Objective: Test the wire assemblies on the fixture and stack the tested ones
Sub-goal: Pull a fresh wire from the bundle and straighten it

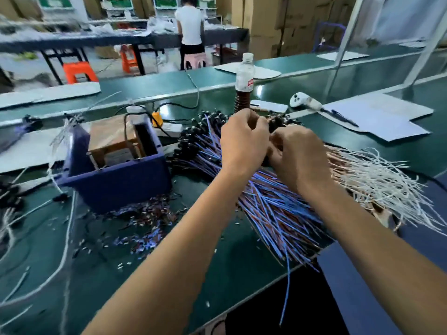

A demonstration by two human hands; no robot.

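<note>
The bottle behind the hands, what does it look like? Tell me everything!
The bottle is clear plastic with a white cap and a white label bearing a red mark. It stands upright on the green table, just beyond the pile of wire assemblies. Dark brown liquid fills only its ribbed lower part; the rest looks empty. The left hand hides its base. Nothing is seen to touch it.

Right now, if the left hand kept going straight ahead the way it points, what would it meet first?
Probably the bottle, which stands just beyond the left hand on the far side of the wire pile. The hand looks raised above the pile's black ends, though depth is hard to judge from this view.
</note>
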